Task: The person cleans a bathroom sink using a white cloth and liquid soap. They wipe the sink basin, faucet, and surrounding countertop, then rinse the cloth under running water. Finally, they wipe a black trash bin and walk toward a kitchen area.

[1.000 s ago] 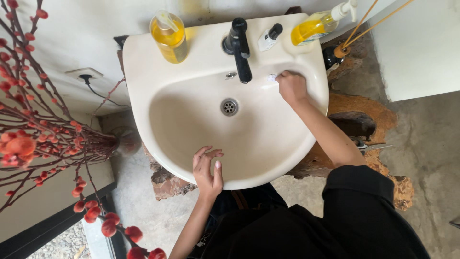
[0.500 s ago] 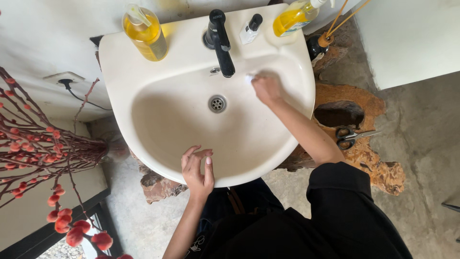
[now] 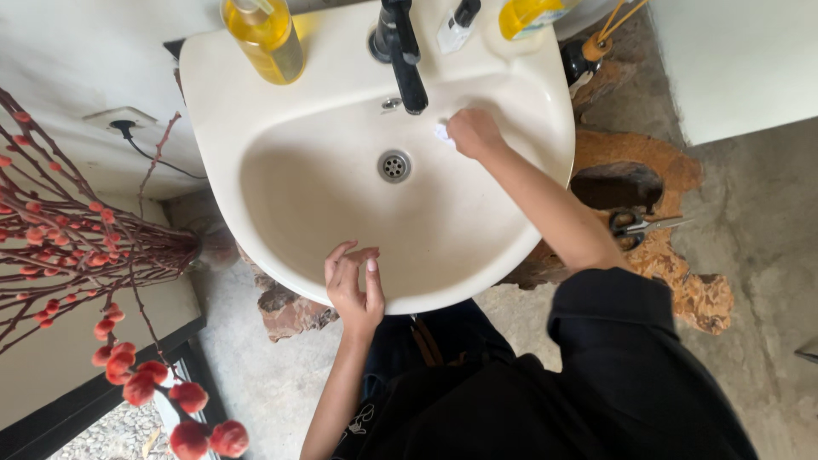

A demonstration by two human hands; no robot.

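Note:
A cream washbasin [image 3: 256,94] fills the middle of the head view, with a metal drain [image 3: 394,165] in its bowl and a black tap [image 3: 401,51] at the back. My right hand [image 3: 473,132] is inside the bowl just right of the tap, fingers closed on a small white cloth or wipe [image 3: 442,132] pressed against the basin wall. My left hand [image 3: 354,285] rests on the basin's front rim, fingers bent and apart, holding nothing.
A yellow soap bottle [image 3: 266,36] stands on the rim at back left; a small white dispenser [image 3: 456,24] and another yellow bottle [image 3: 528,13] at back right. Red-berry branches [image 3: 94,255] spread at left. Scissors [image 3: 639,226] lie on a rough wooden stand [image 3: 648,162] at right.
My right hand has slid left along the back of the bowl, from the right rim toward the tap. My left hand has stayed on the front rim. The view has shifted closer.

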